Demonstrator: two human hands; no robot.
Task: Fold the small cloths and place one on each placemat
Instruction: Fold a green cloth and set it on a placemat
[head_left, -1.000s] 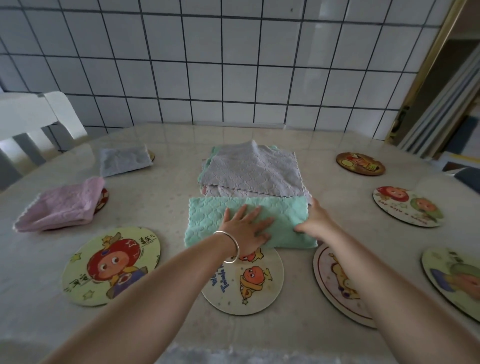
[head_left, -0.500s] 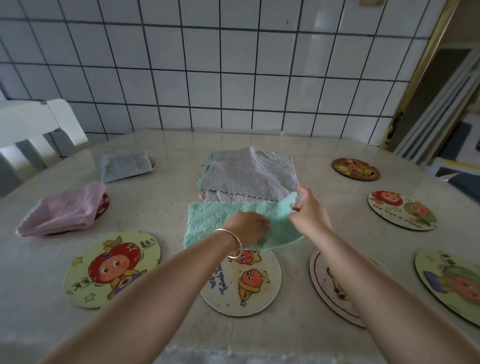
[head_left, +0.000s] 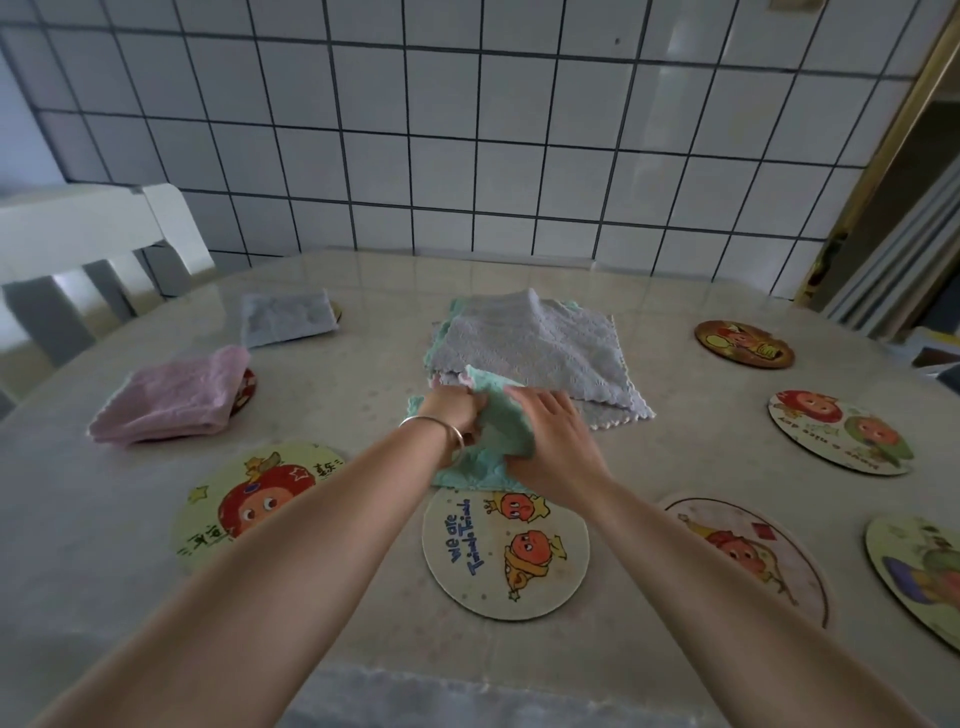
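A: Placemat (head_left: 506, 556) at 6 o'clock sits bare. Just beyond it, left hand (head_left: 453, 415) pinches the green cloth (head_left: 493, 447); right hand (head_left: 550, 441) lies on the fold, fingers fairly straight, pressing.

B: Technique note?

A: Judgement: line up the edges before flattening, then smooth outward so the layers don't creep on the bench (head_left: 104, 519).

B: What holds what?

A: Pink cloth (head_left: 171, 402) covers a mat at 10 o'clock; grey cloth (head_left: 285, 317) covers one farther at 11. Unfolded stack (head_left: 535, 353) waits at 12. Four right-side mats carry nothing.
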